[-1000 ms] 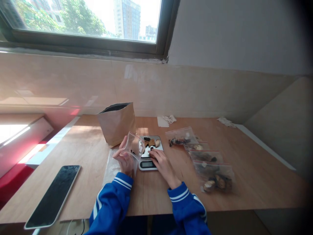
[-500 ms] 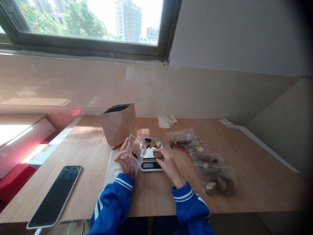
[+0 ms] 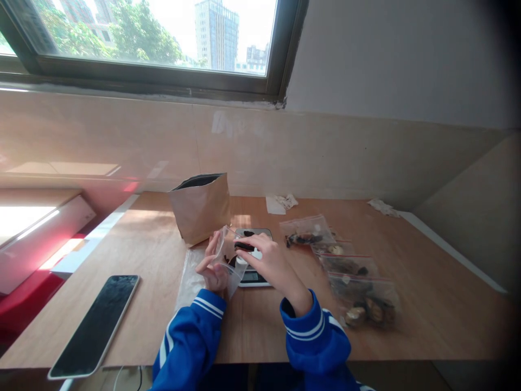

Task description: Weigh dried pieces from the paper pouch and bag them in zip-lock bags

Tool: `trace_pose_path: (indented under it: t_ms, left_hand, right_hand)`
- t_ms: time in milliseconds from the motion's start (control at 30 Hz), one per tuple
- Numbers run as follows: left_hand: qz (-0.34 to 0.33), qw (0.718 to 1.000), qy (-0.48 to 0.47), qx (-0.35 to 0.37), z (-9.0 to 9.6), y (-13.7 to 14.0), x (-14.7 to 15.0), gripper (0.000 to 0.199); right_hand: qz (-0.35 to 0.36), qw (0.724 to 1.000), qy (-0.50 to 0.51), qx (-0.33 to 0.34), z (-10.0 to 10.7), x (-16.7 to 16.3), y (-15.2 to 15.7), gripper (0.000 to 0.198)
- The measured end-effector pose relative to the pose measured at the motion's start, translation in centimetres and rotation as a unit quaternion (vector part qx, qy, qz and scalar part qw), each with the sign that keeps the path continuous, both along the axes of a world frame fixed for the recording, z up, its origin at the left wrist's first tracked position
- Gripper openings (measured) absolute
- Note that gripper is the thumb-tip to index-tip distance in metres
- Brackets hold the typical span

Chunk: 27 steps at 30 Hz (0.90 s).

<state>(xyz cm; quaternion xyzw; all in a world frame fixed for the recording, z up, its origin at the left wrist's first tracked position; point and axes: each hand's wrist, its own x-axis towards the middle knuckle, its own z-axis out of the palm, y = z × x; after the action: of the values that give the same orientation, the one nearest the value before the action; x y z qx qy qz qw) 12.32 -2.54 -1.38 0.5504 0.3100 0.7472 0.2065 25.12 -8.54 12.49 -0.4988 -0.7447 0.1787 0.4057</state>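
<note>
A phone (image 3: 94,326) lies face up at the table's (image 3: 427,304) left edge. A brown paper bag (image 3: 200,206) stands open behind the work area. The left hand (image 3: 212,269) pinches a small clear bag (image 3: 226,259) by its rim, holding the mouth open. The right hand (image 3: 271,263) grips a dark piece (image 3: 244,246) between narrowed fingertips at the bag's mouth, just above the scale (image 3: 252,271). The clear bag appears thin, limp and slippery; it is best held at the stiffer rim. The piece looks light, dry and brittle, so a gentle pinch suits it. Filled bags (image 3: 350,271) lie in a row to the right.
</note>
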Motion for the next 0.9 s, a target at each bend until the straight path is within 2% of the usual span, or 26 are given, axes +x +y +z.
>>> trace_pose_path:
  t_ms: [100,200,267,333,400,467,533,633,733,900]
  left_hand:
    - [0.013,0.999,-0.028,0.044,0.4,-0.3,0.3,0.036]
    - [0.005,0.996,-0.070,0.056,1.3,-0.7,0.5,0.026]
    - [0.014,0.993,-0.104,0.053,1.9,-0.9,0.4,0.021]
    - [0.040,0.990,-0.129,0.035,2.4,-1.0,0.4,0.021]
    - [0.056,0.988,-0.144,0.020,2.8,-1.1,0.3,0.021]
    - [0.058,0.987,-0.151,0.016,2.9,-1.2,0.2,0.020]
    - [0.056,0.986,-0.154,0.012,3.1,-1.3,0.2,0.017]
    - [0.067,0.986,-0.151,0.010,3.2,-1.3,0.1,0.016]
    - [0.070,0.986,-0.149,0.011,3.1,-1.2,0.1,0.016]
    - [0.085,0.985,-0.151,-0.001,2.7,-1.1,0.2,0.018]
  right_hand:
    - [0.019,0.999,-0.036,0.001,0.2,-0.5,0.4,0.026]
    - [0.038,0.999,-0.003,0.019,0.1,-0.4,1.4,0.032]
    - [-0.006,0.998,0.053,0.037,-1.0,0.3,2.5,0.031]
    - [-0.072,0.994,0.069,0.043,-3.1,1.1,3.9,0.034]
    - [-0.093,0.996,-0.016,0.011,-5.8,1.7,5.2,0.037]
    - [-0.071,0.988,-0.132,-0.020,-8.4,1.9,6.1,0.049]
    - [-0.057,0.976,-0.211,-0.023,-10.2,1.6,6.7,0.057]
    - [-0.061,0.968,-0.244,-0.005,-11.1,1.1,7.0,0.046]
    - [-0.065,0.967,-0.245,0.002,-10.9,1.1,7.1,0.030]
    - [-0.053,0.972,-0.228,0.027,-10.6,1.3,7.1,0.015]
